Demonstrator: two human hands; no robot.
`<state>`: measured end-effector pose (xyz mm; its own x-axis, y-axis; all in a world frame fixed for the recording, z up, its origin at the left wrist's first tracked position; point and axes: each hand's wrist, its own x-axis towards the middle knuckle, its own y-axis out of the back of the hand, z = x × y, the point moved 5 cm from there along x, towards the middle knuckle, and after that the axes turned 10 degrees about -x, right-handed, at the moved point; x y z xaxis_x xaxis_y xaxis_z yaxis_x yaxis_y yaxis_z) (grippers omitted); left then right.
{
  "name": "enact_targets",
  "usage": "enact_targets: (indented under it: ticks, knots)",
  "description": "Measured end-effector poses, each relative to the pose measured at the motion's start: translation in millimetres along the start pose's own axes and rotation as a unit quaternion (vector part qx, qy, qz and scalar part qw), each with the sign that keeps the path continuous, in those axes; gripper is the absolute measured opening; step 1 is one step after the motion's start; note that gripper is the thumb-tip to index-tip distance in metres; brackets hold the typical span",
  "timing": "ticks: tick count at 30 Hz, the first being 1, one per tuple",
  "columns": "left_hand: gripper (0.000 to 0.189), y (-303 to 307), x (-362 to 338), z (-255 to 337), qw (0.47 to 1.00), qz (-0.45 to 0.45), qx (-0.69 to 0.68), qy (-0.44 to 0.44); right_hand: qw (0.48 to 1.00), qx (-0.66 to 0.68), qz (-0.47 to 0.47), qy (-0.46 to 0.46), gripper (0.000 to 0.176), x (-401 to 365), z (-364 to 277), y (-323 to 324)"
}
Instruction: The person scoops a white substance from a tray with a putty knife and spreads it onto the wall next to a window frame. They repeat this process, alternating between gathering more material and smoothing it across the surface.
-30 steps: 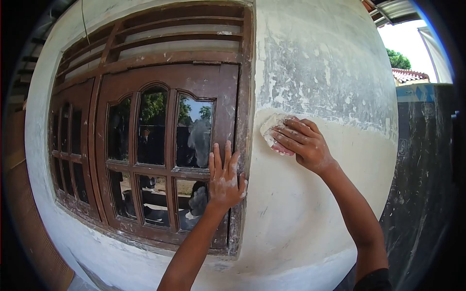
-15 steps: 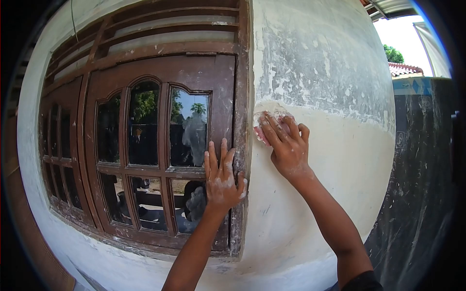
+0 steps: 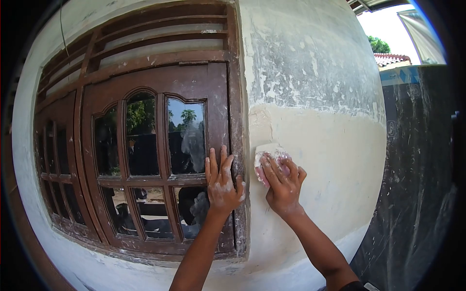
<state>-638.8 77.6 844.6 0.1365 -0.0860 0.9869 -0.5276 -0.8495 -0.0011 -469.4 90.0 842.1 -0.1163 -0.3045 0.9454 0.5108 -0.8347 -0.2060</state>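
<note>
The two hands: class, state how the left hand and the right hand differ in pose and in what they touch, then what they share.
The left hand lies on the brown window frame; the right hand is on the cream wall. The left hand holds nothing, fingers spread and pointing up; the right hand presses a pale pad to the wall, fingers slanting up-left. Both are bare and laid flat against a surface.

Rough plaster wall [image 3: 335, 160], wooden window [image 3: 145, 77]
</note>
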Motion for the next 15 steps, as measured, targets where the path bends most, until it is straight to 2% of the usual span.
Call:
enact_targets:
  ticks: [3, 6, 9, 15]
  knots:
    - [0.055, 0.2, 0.0, -0.5, 1.0, 0.005, -0.004, 0.003, 0.999, 0.003, 0.034, -0.004, 0.062, 70.0, 10.8, -6.9]
    - [0.055, -0.4, -1.1, -2.1, 1.0, -0.002, 0.005, 0.006, 1.0, 0.003, 0.031, 0.001, 0.06, 94.5, 15.1, -28.3]
    - [0.056, 0.9, -0.9, -0.6, 1.0, -0.007, 0.003, 0.003, 1.0, -0.002, 0.012, 0.005, 0.058, 64.3, 9.8, -35.8]
    - [0.055, 0.9, -1.4, -0.1, 1.0, -0.008, 0.0, 0.005, 0.998, 0.007, -0.065, 0.011, 0.047, -51.9, -13.0, -2.1]
